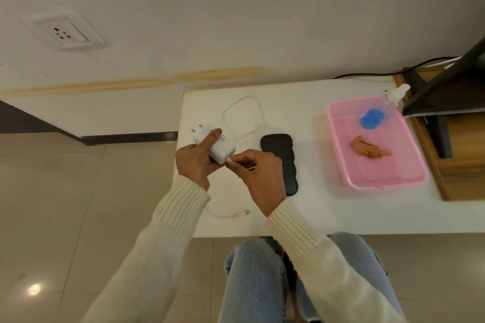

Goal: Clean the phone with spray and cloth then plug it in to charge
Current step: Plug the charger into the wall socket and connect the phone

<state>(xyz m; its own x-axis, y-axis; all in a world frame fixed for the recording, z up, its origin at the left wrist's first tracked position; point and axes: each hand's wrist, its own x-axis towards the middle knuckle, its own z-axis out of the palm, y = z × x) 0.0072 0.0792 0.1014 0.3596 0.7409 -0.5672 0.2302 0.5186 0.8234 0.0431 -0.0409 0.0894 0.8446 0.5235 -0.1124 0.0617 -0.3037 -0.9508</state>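
Left hand [194,162] clamps the charger adapter [214,145], prongs aimed upper left toward the wall socket [61,34]; right hand [258,173] pinches the cable plug at its base. Phone [282,157] lies on the bench, just right of frame centre.

A black rounded phone [280,162] lies flat on the white table, the clear spray bottle with blue liquid [380,109] and crumpled peach cloth [370,151] lie in the pink tray, and the white charger block [214,143] with its looped cable [242,118] is held up.

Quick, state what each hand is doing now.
Left hand: closed around the white plastic charger adapter.
Right hand: pinching the white cable's plug at the adapter.
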